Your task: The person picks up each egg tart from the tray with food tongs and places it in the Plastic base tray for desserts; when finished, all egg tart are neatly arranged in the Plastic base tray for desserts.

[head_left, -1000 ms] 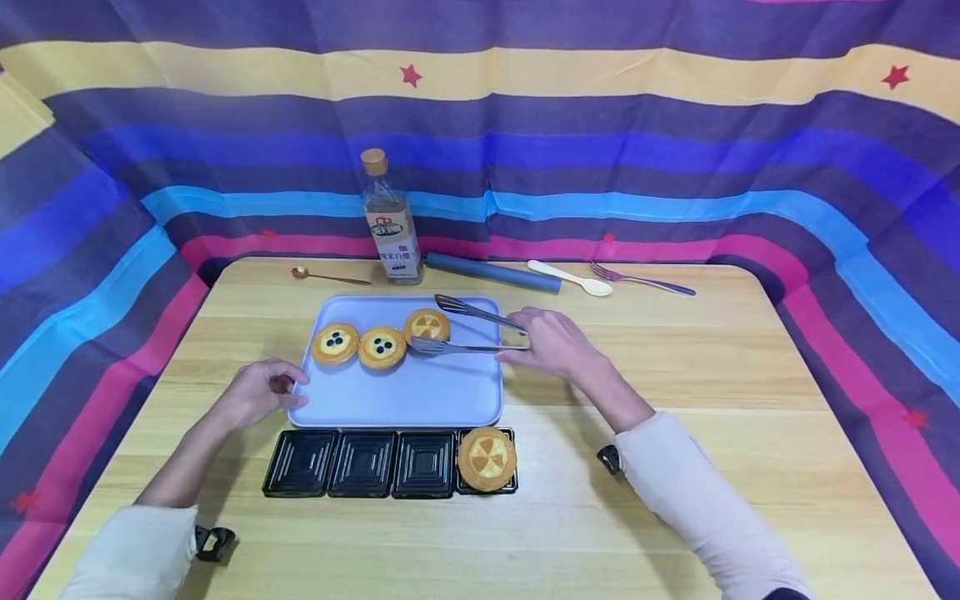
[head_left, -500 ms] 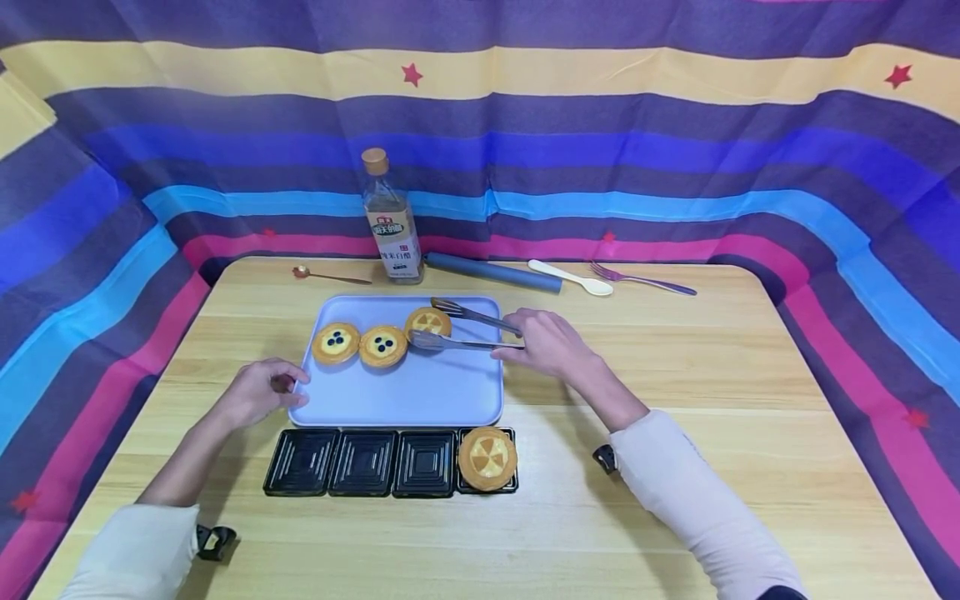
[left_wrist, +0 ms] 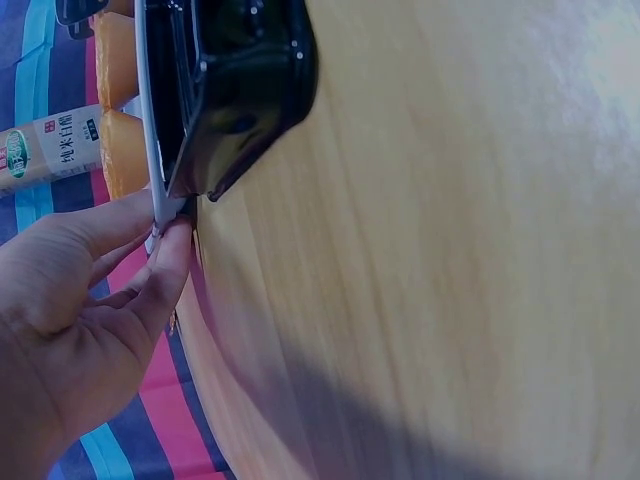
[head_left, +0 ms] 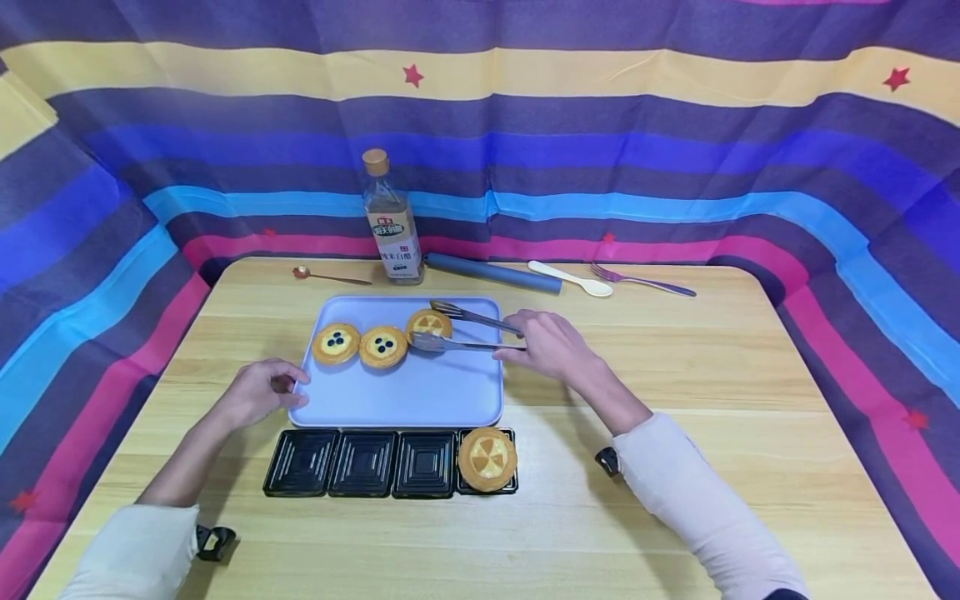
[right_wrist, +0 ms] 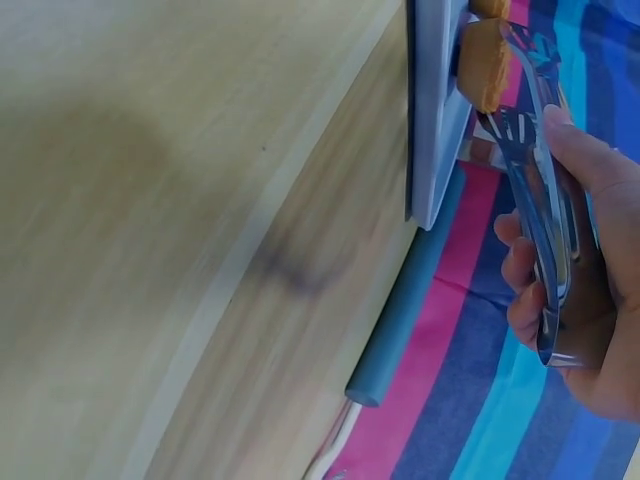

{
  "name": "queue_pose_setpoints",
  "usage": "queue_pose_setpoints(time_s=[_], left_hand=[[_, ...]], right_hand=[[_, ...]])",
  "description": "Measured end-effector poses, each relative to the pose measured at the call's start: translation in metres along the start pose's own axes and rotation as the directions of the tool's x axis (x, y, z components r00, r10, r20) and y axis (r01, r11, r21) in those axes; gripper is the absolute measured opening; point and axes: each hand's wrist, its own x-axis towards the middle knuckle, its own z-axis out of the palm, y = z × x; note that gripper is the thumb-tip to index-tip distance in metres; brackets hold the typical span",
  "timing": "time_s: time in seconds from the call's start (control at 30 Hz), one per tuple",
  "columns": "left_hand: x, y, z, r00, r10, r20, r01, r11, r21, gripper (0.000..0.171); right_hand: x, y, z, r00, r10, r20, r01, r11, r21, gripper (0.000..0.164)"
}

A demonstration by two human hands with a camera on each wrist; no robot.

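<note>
My left hand pinches the left edge of a pale blue tray; the left wrist view has thumb and fingers on its rim. On the tray lie two egg tarts with dark berries, the left tart and the middle tart, plus a tart with a wedge pattern at the back. Metal tongs are gripped by my right hand. Their spread tips stand on either side of the wedge tart, partly covering it; the right wrist view shows the tongs beside this tart.
In front of the tray is a row of black square plastic holders; the rightmost bears another wedge-patterned tart. Behind stand or lie a vinegar bottle, a blue-grey rod, a white spoon, a fork and a thin small spoon.
Over the last second my right hand and the tongs have shifted slightly left over the wedge tart. My left hand and the tray have not moved.
</note>
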Motion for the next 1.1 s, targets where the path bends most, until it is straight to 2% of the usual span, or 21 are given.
queue_pose_setpoints(time_s=[0.23, 0.43, 0.73, 1.1], left_hand=[[0.000, 0.000, 0.000, 1.000, 0.001, 0.001, -0.001, 1.000, 0.001, 0.026], [0.000, -0.001, 0.000, 1.000, -0.006, 0.005, 0.006, 1.000, 0.001, 0.027], [-0.003, 0.001, 0.002, 1.000, -0.029, 0.012, 0.029, 0.999, -0.013, 0.027], [-0.001, 0.000, 0.001, 0.999, -0.030, 0.013, 0.030, 1.000, -0.003, 0.027]], right_hand=[[-0.004, -0.001, -0.003, 1.000, -0.003, -0.003, 0.002, 1.000, -0.016, 0.057], [-0.010, -0.002, -0.007, 0.999, -0.037, -0.031, 0.037, 0.999, -0.010, 0.053], [-0.033, -0.005, -0.015, 0.994, -0.092, -0.051, 0.091, 0.996, -0.018, 0.053], [-0.059, -0.011, -0.024, 0.994, -0.105, -0.039, 0.105, 0.994, 0.005, 0.053]])
